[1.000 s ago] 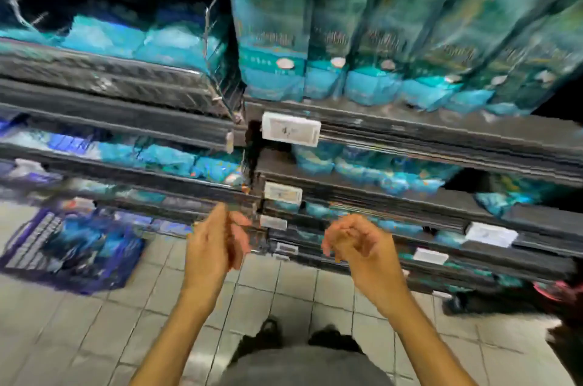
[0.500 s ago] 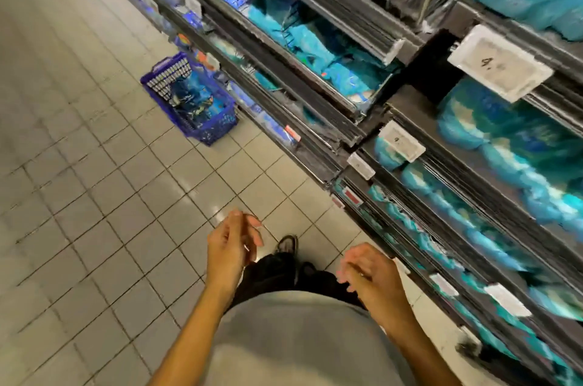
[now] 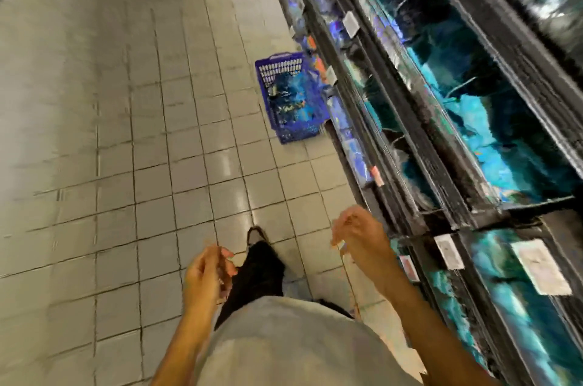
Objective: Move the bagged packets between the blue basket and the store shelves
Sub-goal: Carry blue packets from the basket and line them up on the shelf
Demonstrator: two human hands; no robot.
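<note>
1. basket position: blue slotted plastic basket (image 3: 291,95) sits on the grey tiled floor (image 3: 126,133), against the foot of the dark store shelves (image 3: 441,133), well ahead of the person; likely parked there so both hands are free and the shelves are within reach.
2. basket contents: glossy blue bagged packets (image 3: 290,95) lie inside; blur prevents a count.
3. shelf contents: turquoise bagged packets (image 3: 473,120) fill the tiers behind white price tags (image 3: 444,251).
4. left hand (image 3: 206,275): raised at waist level, fingers loosely curled, holding nothing.
5. right hand (image 3: 359,237): nearer the shelf edge, fingers loosely bent, nothing held.
6. judgement: the person is between transfers, heading to the basket for the next packet.
</note>
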